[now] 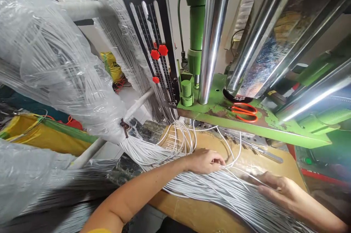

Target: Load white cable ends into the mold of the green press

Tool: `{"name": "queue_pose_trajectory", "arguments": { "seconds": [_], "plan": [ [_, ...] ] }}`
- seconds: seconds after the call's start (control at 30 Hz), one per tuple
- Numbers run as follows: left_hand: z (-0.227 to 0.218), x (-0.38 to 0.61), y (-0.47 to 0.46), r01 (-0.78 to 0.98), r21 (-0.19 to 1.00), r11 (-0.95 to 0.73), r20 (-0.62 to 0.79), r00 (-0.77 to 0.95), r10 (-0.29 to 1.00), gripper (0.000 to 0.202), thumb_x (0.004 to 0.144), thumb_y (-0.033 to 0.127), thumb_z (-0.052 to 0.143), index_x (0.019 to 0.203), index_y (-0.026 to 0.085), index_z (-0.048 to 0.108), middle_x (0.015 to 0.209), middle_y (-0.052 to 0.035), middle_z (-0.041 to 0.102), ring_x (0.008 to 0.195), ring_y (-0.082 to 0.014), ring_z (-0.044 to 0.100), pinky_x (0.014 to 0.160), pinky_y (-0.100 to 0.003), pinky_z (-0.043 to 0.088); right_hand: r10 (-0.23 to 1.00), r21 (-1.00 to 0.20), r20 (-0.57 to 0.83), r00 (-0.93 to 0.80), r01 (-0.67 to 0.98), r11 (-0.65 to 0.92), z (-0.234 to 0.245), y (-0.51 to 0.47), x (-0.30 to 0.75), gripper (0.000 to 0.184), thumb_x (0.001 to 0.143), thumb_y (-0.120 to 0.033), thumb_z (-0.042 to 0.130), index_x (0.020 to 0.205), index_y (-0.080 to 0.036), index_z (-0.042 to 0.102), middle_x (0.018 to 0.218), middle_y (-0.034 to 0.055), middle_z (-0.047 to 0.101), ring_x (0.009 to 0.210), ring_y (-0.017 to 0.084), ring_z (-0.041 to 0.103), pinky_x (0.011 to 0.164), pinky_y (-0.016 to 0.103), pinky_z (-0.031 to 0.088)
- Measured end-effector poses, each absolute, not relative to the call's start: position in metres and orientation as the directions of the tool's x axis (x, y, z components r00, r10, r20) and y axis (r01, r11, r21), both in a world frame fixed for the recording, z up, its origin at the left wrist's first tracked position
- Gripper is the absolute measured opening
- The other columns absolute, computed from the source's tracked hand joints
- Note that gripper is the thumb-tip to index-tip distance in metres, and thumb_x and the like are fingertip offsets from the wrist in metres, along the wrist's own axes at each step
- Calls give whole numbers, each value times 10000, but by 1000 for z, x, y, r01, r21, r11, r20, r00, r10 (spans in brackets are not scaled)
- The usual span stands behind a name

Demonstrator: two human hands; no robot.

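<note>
A thick bundle of thin white cables [200,185] lies across the brown board, and both of my hands are over it. My left hand [205,160] has its fingers curled and pinched on a white cable at the bundle's upper edge. From there the cable runs right to my right hand [285,191], passing between its thumb and fingers. That hand is slightly blurred, its fingers nearly straight around the cable. Several loose cable loops [189,138] rise behind my left hand.
A green press base [255,127] stands behind the board [186,209], with orange-handled scissors [244,112] on it. Steel columns [215,35] rise above. A black slotted panel [149,25] with red knobs stands left. Plastic-wrapped cable bundles [63,65] hang over pipes at far left.
</note>
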State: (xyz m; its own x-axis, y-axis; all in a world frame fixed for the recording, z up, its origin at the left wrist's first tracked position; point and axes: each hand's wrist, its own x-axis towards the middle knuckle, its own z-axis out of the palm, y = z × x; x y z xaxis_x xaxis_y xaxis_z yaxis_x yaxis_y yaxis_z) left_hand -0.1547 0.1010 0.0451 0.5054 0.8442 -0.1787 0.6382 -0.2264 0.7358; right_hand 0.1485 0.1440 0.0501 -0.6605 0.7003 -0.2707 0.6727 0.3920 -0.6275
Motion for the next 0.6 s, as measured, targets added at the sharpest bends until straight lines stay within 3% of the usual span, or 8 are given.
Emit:
{"name": "queue_pose_trajectory", "arguments": {
  "seconds": [0.1,0.27,0.37,0.6],
  "plan": [
    [47,-151,97,670,701,-245,-166,487,857,252,835,222,527,1044,212,667,964,-6,689,829,-150,605,704,-218,416,629,-605,-353,-692,682,411,42,137,135,379,853,-535,560,1047,-242,701,1021,82,704,945,259,648,821,344,501],
    [47,-143,95,714,623,-320,-121,492,862,164,823,272,570,950,215,657,971,-9,666,907,-176,603,801,-245,433,702,-517,-330,-631,743,424,35,130,108,240,820,-395,560,828,-192,689,812,72,668,754,236,595,706,365,430],
    [43,-137,99,728,585,-357,-134,521,843,184,822,263,571,961,211,681,1000,-26,663,960,-194,597,842,-259,441,706,-561,-332,-626,733,386,37,130,101,235,828,-335,511,693,-194,643,702,33,615,666,187,538,641,328,383],
    [42,-126,105,715,541,-443,-124,588,799,260,866,201,536,1026,195,740,999,-56,661,984,-208,596,909,-290,441,684,-720,-362,-633,656,226,39,134,104,138,767,-300,553,733,-189,628,620,-30,519,588,131,451,548,261,339]
  ]
}}
